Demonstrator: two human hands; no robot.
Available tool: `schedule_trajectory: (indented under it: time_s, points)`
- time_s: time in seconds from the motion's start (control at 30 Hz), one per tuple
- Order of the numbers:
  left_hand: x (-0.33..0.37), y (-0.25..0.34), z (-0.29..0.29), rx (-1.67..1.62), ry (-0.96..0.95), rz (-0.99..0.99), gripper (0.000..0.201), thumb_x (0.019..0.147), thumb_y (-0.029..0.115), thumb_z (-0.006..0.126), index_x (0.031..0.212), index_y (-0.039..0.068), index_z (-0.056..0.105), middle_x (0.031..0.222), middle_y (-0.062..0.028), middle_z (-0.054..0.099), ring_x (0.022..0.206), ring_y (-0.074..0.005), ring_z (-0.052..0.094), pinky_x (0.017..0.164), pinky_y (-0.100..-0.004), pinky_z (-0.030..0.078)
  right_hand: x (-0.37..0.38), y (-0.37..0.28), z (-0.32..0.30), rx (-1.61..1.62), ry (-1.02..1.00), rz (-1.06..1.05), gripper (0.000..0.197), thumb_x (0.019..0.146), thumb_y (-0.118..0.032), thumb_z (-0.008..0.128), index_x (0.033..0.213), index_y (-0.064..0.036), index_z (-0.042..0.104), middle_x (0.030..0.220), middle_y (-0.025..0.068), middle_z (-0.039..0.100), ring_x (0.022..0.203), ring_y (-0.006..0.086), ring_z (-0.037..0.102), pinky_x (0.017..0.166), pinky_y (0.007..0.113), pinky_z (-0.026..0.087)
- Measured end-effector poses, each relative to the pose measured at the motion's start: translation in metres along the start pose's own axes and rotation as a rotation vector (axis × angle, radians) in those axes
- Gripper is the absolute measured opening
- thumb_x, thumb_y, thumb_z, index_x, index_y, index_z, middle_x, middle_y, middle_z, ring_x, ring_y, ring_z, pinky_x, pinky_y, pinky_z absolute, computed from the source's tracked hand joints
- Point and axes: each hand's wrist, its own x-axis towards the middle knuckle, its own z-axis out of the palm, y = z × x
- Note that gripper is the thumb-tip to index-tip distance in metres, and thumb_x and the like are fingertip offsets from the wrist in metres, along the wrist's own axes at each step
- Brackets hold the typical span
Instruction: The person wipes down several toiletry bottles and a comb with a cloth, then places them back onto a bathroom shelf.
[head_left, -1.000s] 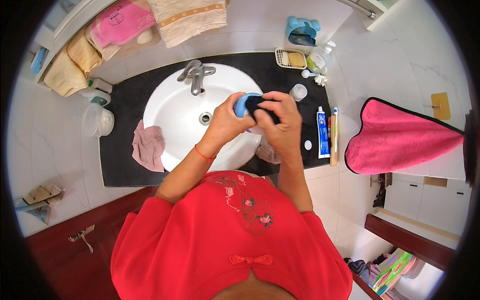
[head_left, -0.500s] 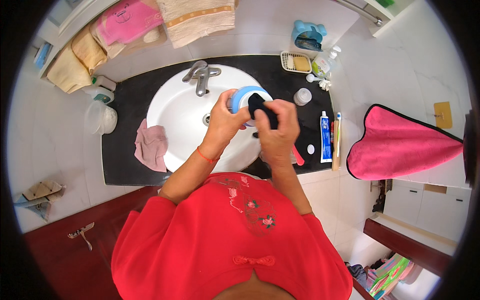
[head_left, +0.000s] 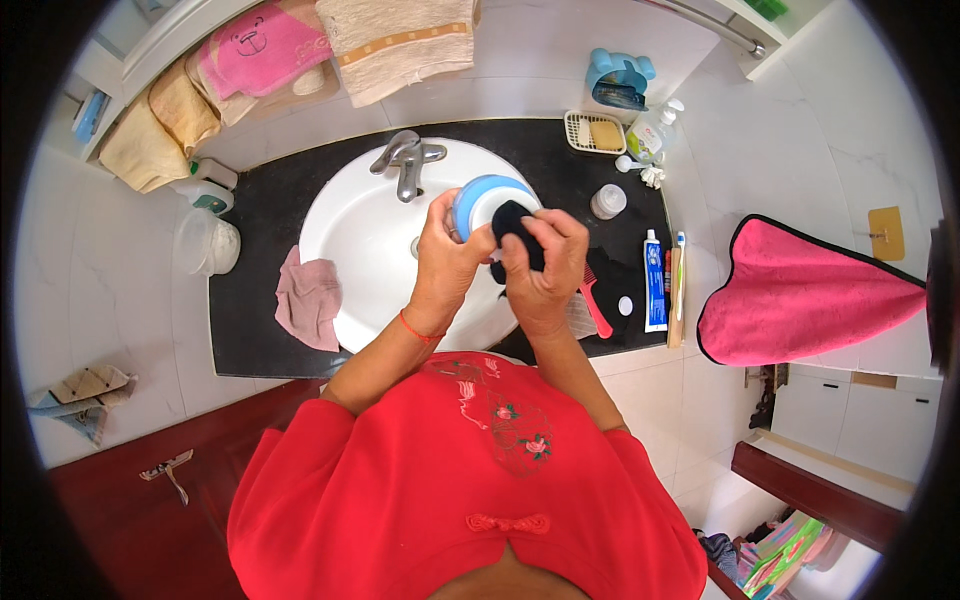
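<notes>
Firmly brace the round, blue-and-white, plastic-looking container point(head_left: 490, 203) with the left hand point(head_left: 447, 250) curled around its side; guide the soft black pad point(head_left: 510, 221) with the right hand point(head_left: 546, 262) pinching it.

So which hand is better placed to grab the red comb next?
Right, I'd say. The right hand is beside the red comb, though it would need freeing from the black item. The left hand is farther off, holding the blue-and-white round item.
</notes>
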Motion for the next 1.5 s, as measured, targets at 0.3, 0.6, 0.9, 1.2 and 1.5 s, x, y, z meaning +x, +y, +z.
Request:
schedule_trajectory:
  time_s: [0.3, 0.6, 0.9, 1.2, 1.5]
  points:
    - [-0.001, -0.008, -0.015, -0.511, -0.155, -0.395, 0.051, 0.08, 0.047, 0.054, 0.112, 0.007, 0.052, 0.088, -0.0065, 0.062, 0.07, -0.0175, 0.061, 0.047, -0.0285, 0.044, 0.082, 0.008, -0.024, 0.841, 0.295, 0.703, 0.031, 0.098, -0.026, 0.037, 0.108, -0.0004, 0.052, 0.096, 0.0127, 0.062, 0.082, 0.0168, 0.06, 0.071, 0.028, 0.05]
    - [0.009, 0.0, -0.007, -0.554, -0.137, -0.315, 0.047, 0.082, 0.041, 0.057, 0.114, 0.008, 0.051, 0.101, -0.0061, 0.06, 0.091, -0.0192, 0.061, 0.069, -0.0333, 0.052, 0.047, 0.002, 0.011, 0.245, -0.398, 0.104, 0.025, 0.089, -0.016, 0.051, 0.108, -0.0018, 0.056, 0.119, 0.0168, 0.054, 0.11, 0.0325, 0.051, 0.096, 0.044, 0.035]
    - [0.007, 0.035, 0.016, -0.728, -0.112, -0.269, 0.061, 0.078, 0.051, 0.059, 0.12, 0.008, 0.05, 0.112, -0.0112, 0.057, 0.101, -0.0251, 0.056, 0.09, -0.0359, 0.046, -0.02, -0.009, 0.031, 0.176, -0.035, -0.17, 0.04, 0.093, -0.022, 0.047, 0.126, -0.0015, 0.037, 0.139, 0.0249, 0.032, 0.13, 0.0442, 0.028, 0.106, 0.052, 0.022]
    - [-0.017, 0.042, 0.017, -0.318, -0.27, 0.081, 0.092, 0.07, 0.053, 0.067, 0.134, -0.003, 0.03, 0.125, -0.0141, 0.045, 0.115, -0.0219, 0.046, 0.099, -0.0331, 0.036, 0.028, -0.016, -0.006, 0.447, 0.103, 0.095, 0.061, 0.095, -0.052, 0.027, 0.123, -0.0014, 0.044, 0.135, 0.0226, 0.039, 0.124, 0.0318, 0.041, 0.101, 0.041, 0.035]
    - [-0.012, 0.062, -0.01, 0.666, -0.578, 0.61, 0.08, 0.058, 0.025, 0.08, 0.124, -0.001, 0.043, 0.101, -0.0164, 0.057, 0.089, -0.0266, 0.061, 0.08, -0.0314, 0.048, 0.075, -0.025, -0.057, 0.427, -0.632, 0.242, 0.029, 0.083, -0.016, 0.056, 0.108, -0.0008, 0.059, 0.119, 0.0178, 0.057, 0.107, 0.0283, 0.057, 0.092, 0.033, 0.042]
